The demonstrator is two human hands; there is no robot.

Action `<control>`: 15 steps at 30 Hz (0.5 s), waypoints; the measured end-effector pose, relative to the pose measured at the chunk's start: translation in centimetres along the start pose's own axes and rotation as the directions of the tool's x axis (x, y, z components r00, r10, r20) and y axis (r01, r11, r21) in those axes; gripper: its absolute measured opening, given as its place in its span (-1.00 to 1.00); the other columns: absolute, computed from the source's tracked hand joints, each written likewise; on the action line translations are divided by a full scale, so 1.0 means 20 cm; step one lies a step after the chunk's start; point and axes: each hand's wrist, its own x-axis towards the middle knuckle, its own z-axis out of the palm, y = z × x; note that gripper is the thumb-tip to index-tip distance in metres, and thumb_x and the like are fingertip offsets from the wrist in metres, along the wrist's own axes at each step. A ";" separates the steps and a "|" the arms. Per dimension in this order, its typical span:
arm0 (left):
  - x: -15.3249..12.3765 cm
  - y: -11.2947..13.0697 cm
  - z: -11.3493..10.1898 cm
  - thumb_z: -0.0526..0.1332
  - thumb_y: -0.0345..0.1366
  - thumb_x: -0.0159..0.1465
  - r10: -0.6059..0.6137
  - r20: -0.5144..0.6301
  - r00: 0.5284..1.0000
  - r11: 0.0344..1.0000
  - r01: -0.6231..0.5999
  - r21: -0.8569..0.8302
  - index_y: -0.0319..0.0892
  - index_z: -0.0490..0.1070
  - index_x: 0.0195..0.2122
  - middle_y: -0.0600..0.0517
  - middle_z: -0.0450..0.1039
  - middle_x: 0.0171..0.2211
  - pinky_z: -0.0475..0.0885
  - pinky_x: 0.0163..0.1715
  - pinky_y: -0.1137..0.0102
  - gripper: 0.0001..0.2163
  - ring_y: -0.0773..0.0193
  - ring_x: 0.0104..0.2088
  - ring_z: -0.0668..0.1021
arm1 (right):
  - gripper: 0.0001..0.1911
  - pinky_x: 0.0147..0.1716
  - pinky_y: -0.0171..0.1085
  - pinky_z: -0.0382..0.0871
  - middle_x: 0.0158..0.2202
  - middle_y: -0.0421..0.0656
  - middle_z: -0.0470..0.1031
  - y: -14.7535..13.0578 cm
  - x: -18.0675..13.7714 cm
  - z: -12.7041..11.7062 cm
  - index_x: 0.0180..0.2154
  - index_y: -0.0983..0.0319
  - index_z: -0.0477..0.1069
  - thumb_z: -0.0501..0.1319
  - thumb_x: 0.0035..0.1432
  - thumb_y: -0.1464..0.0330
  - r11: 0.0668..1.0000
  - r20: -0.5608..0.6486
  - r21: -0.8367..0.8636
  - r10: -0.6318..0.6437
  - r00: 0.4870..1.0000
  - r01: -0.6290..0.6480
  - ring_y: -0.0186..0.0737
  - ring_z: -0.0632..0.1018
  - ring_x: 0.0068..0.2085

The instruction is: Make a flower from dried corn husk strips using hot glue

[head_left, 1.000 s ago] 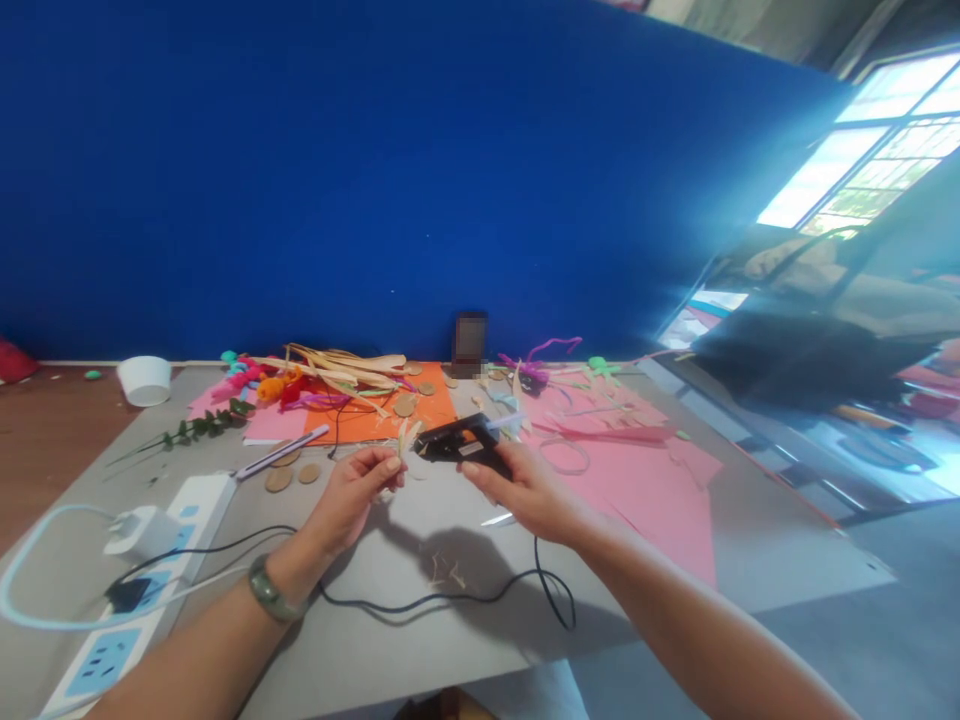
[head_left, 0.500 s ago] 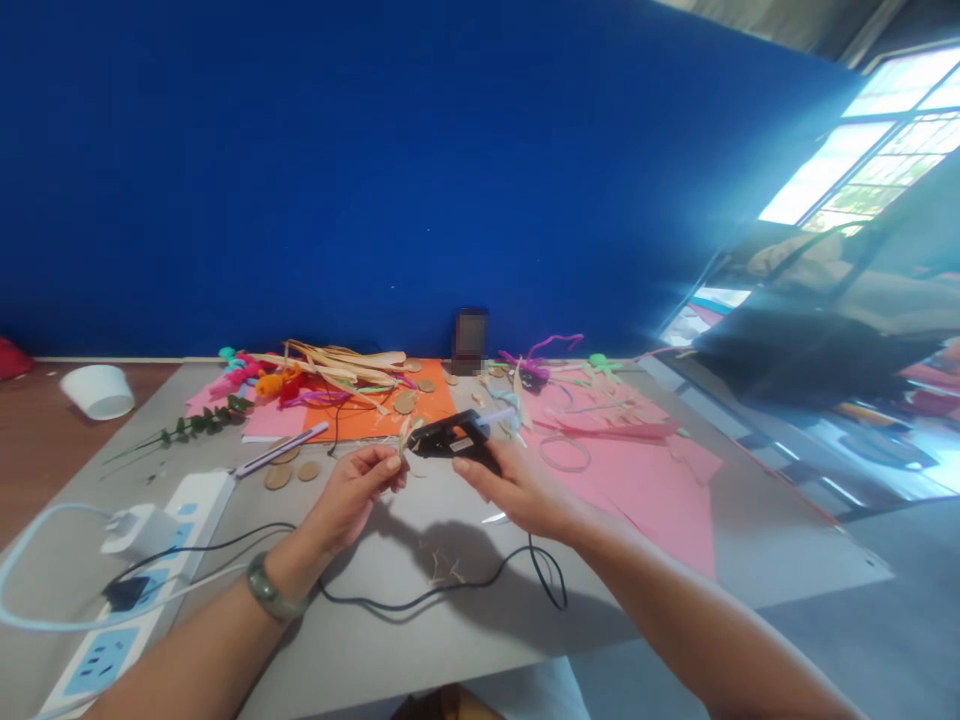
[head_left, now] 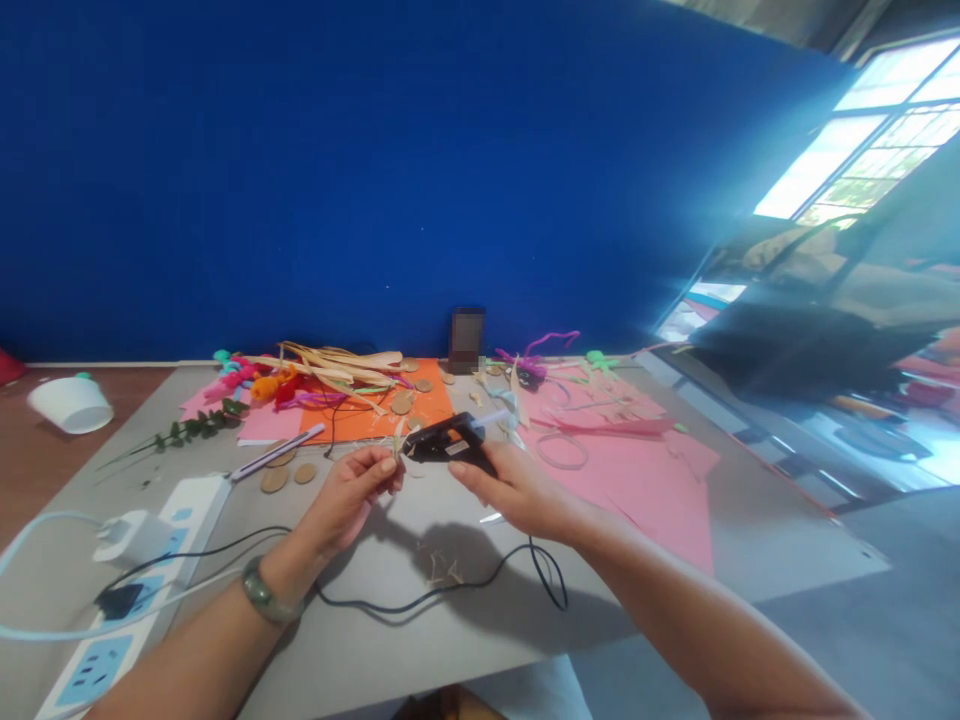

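My right hand [head_left: 525,485] is wrapped round a black glue gun [head_left: 442,440] with a whitish glue stick [head_left: 491,420] in its back end. The gun's nozzle points left, close to my left hand [head_left: 364,480]. There, thumb and fingers pinch a small pale dried-leaf strip [head_left: 398,440] upright. The nozzle is at the strip; whether they touch, I cannot tell. A black cord [head_left: 405,608] loops over the table below my hands. Thin pale scraps [head_left: 442,568] lie in the shadow beneath them.
A white power strip [head_left: 195,500] with plugs stands at left, near a leafy green sprig [head_left: 199,425] and a white cup [head_left: 75,405]. Round wooden slices [head_left: 274,480], dried strips [head_left: 345,362], orange paper [head_left: 352,425] and pink paper [head_left: 645,500] lie farther back. A dark device [head_left: 466,340] leans against the blue wall.
The view has shifted slightly. The white cup at far left has moved a little left and toward me. My hands keep almost the same pose, nozzle still at the strip.
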 end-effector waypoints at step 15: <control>0.00 -0.01 -0.01 0.38 -0.26 0.09 0.002 0.003 1.000 1.000 -0.002 -0.015 -0.25 0.46 -0.47 0.06 0.43 -0.54 0.23 -0.49 0.52 -0.83 0.41 -0.52 0.38 | -0.68 -0.46 -0.33 0.21 -0.47 -0.18 0.35 0.00 -0.01 -0.02 -0.24 0.31 0.37 0.01 0.28 0.20 0.999 0.017 -0.041 0.014 1.000 -0.014 -0.28 0.34 -0.45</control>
